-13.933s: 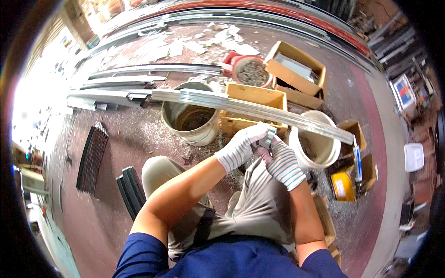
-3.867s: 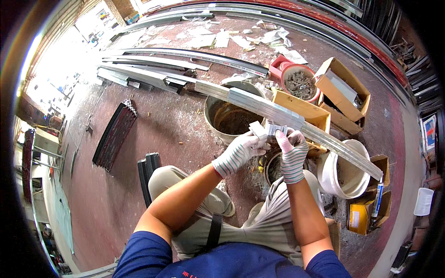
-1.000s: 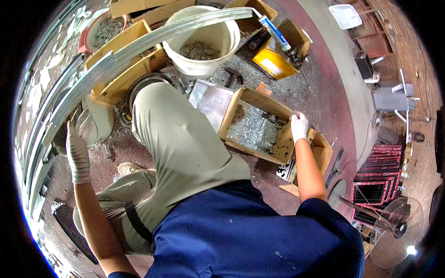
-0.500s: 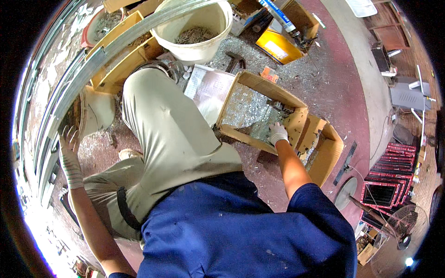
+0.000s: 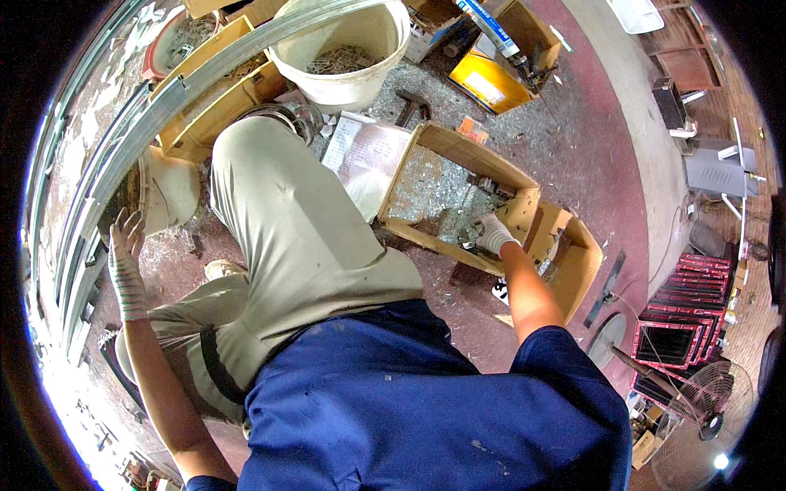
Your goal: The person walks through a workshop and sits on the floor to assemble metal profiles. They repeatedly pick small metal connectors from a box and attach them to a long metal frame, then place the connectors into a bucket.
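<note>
Box (image 5: 520, 213): our right hand (image 5: 494, 235), earlier at its rim, now inside, grip we can't tell; brown cardboard
Left hand (image 5: 127, 263): spread, striped knit

Stand fan (image 5: 711, 425) beside stacked red-edged frames (image 5: 686, 309); hammer (image 5: 415, 100) lying near yellow box (image 5: 485, 84); white tray (image 5: 637, 13) at upper right

The reddish floor (image 5: 606, 164) bears a cardboard box (image 5: 479, 157) and white bucket (image 5: 344, 88).
</note>
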A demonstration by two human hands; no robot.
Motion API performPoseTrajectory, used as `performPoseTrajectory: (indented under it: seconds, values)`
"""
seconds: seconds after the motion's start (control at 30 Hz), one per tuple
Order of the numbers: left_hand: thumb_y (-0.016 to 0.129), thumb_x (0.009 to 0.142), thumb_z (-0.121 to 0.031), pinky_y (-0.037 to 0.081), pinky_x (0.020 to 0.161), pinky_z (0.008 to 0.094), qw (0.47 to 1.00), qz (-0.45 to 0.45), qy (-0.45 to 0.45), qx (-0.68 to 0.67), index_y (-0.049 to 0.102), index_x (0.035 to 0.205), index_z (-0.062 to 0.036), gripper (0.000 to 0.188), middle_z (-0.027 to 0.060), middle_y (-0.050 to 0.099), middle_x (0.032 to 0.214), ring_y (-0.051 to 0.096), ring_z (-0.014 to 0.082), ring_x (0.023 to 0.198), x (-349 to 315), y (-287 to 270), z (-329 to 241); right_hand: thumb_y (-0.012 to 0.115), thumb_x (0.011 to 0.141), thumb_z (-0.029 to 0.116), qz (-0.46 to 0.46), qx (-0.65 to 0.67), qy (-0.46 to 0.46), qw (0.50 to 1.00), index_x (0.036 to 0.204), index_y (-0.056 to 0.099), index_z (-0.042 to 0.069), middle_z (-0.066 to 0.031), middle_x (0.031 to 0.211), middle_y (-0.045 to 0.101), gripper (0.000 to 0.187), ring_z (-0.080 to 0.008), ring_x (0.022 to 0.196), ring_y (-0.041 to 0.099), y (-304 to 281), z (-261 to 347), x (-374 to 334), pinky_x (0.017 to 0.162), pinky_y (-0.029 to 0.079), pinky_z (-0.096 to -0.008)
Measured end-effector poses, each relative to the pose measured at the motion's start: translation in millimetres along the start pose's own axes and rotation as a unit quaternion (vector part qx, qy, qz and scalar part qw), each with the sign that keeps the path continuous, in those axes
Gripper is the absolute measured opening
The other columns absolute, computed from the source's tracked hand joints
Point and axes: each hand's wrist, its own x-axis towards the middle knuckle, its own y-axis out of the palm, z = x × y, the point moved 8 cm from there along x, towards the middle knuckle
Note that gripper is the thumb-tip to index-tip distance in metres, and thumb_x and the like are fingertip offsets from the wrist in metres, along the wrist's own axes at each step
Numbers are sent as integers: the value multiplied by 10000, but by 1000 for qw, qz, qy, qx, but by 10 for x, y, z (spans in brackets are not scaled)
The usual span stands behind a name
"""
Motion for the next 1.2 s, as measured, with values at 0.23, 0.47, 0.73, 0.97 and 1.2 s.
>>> performPoseTrajectory:
  seconds: [0.23,0.47,0.73,0.97,1.2]
  values:
    - [398,1028,-574,378,1134,427,999,16,-10,42,451,1457,-48,681,153,614,1331,567,277,1258,69,-208,209,817,760,238,55,-197,-20,979,1514,412,228,-216,1601,214,855,-421,1397,393,95,579,-305,1141,405,-466]
    - [407,1021,-589,354,1151,444,999,27,-17,30,452,1466,-81,677,141,606,1348,558,272,1271,80,-190,243,731,804,266,-1,-217,-82,973,1397,558,151,-202,1543,347,629,-378,1321,484,181,265,11,1104,435,-456]
    - [462,1008,-572,382,1118,429,999,46,-16,17,452,1473,-89,671,124,621,1330,576,248,1239,192,-125,268,750,832,258,-31,-21,-75,997,1234,665,41,-161,1415,538,465,-329,1253,548,-10,96,-103,1074,429,-360]
    - [562,1022,-235,420,1084,347,976,76,157,131,569,1369,-35,400,127,638,1312,595,230,1210,-285,882,-502,774,820,166,-247,338,-189,888,1049,729,-18,-129,1299,606,297,-241,1119,613,-1064,576,-513,966,463,-339]
    - [584,1011,-195,426,1072,305,971,189,119,88,557,1368,-10,403,114,625,1317,570,171,1215,-596,1734,-1449,709,808,-66,-293,414,-471,721,938,743,-20,-91,1294,587,142,-162,1042,649,-2736,3292,-1615,863,553,-266]
